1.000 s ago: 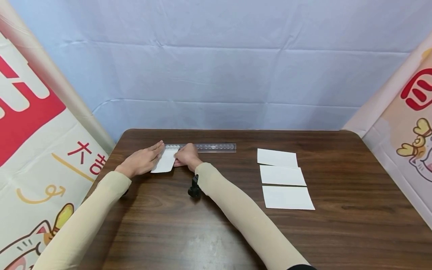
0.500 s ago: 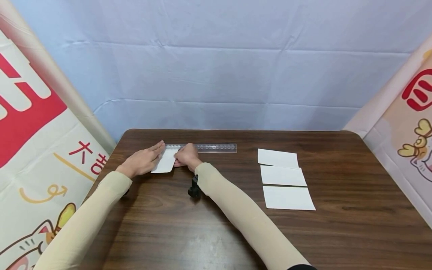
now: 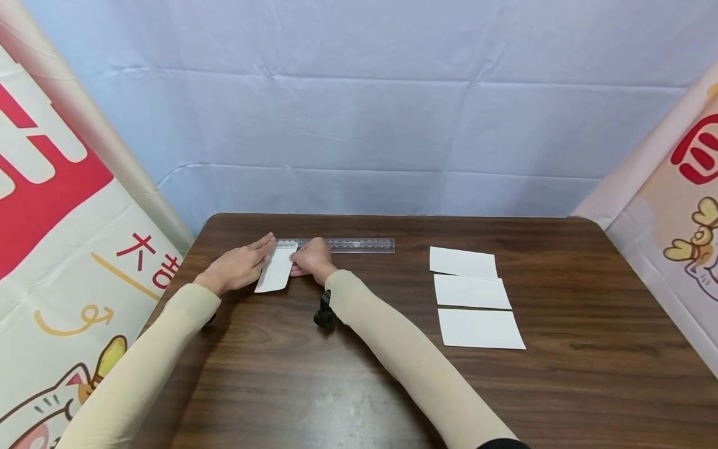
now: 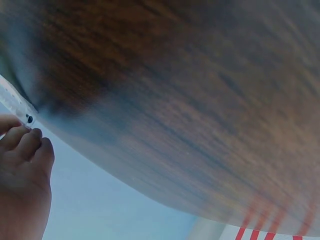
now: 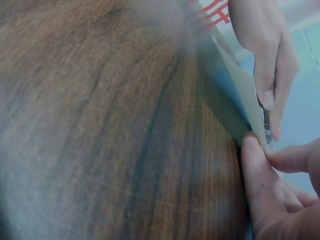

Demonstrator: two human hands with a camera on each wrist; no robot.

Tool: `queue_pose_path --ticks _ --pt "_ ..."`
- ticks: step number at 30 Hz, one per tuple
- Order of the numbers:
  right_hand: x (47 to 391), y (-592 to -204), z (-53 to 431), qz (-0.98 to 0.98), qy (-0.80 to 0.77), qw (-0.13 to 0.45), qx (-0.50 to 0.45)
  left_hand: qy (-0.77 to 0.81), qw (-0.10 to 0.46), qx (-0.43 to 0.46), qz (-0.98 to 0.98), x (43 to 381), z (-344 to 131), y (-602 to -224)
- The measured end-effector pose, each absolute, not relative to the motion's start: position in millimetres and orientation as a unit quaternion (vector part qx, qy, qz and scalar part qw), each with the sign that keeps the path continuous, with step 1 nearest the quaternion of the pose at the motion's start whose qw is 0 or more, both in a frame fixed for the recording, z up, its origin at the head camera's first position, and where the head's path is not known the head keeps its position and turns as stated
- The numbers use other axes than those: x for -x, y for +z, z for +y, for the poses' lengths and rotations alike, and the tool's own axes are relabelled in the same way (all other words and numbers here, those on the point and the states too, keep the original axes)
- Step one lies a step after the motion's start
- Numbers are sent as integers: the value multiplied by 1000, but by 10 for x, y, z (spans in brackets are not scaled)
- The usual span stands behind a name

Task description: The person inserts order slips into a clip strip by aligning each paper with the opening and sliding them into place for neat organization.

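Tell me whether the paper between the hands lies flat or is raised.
Raised, at least partly: the right wrist view shows the paper with one edge clear of the table, the right hand pinching it.

This looks like a screened-off booth, with pale blue cloth (image 3: 359, 125) and cartoon-printed sheets (image 3: 73, 274) around a wood-grain tabletop (image 3: 303, 393).

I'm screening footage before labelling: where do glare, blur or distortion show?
Head: largely sharp, with pale glare on the table near the bottom centre. Left wrist: the table's grain soft, its edge bowed, perhaps by the lens. Right wrist: milky haze toward lower left; right hand fairly clear.
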State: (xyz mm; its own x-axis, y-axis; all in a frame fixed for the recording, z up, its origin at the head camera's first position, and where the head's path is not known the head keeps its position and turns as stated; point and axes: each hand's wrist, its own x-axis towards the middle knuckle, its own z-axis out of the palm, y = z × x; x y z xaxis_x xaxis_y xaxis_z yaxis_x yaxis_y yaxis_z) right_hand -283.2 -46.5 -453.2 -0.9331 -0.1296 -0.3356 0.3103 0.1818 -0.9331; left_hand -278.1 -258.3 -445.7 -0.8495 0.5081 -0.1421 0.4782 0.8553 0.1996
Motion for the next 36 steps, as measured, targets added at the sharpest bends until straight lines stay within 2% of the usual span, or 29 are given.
queue_pose_path --ticks 26,36 --pt "2725 -4378 -339 767 -616 169 -62 66 91 -252 961 2784 -2557 -4461" --pt "2705 -4292 -175 791 -588 169 29 69 89 -251 961 2779 -2565 -4475"
